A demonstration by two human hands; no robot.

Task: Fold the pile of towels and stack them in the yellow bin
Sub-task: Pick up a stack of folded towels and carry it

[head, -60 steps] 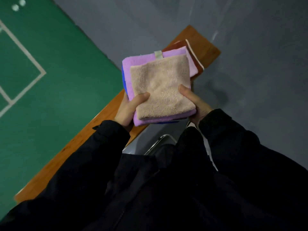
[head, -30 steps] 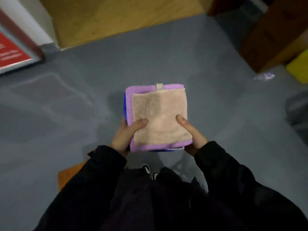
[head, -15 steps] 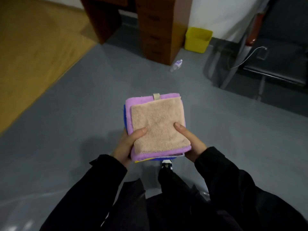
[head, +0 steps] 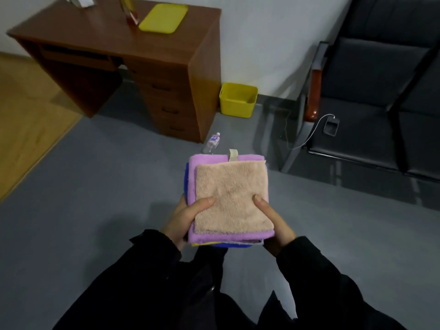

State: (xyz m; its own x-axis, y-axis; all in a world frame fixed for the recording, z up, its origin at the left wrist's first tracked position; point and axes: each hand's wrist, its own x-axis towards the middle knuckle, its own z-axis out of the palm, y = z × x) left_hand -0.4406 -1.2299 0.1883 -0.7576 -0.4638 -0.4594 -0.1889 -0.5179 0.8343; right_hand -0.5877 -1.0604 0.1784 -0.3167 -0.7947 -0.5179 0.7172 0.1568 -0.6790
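The folding looks done: a stack point(head: 229, 201) of folded towels is carried in both hands in front of the body, above the grey floor point(head: 95, 186). A beige towel point(head: 232, 196) lies on top, a purple one point(head: 214, 160) under it with a small loop tag at its 12 o'clock edge, and blue and yellow edges show at the bottom. How many towels are in the stack cannot be told.

The left hand point(head: 184, 220) holds the stack at its 8 o'clock corner, thumb pressed flat on the beige towel, fingers hidden beneath. The right hand point(head: 273, 222) does the same at the 4 o'clock corner. Each grip pinches the stack between thumb and hidden fingers.

What is left, as I judge it, is the delivery. The bin point(head: 238, 100) stands on the floor at 12 o'clock from the stack, well apart from it, just beside the desk point(head: 166, 58) at the wall. It appears empty, though part of its floor is hidden by the near wall. A small bottle point(head: 213, 141) lies on the floor between stack and bin, slightly toward 11 o'clock; it is worth stepping round. Black seats point(head: 371, 115) stand at 2 o'clock.

The stack must be lowered level, or the layers may slide.
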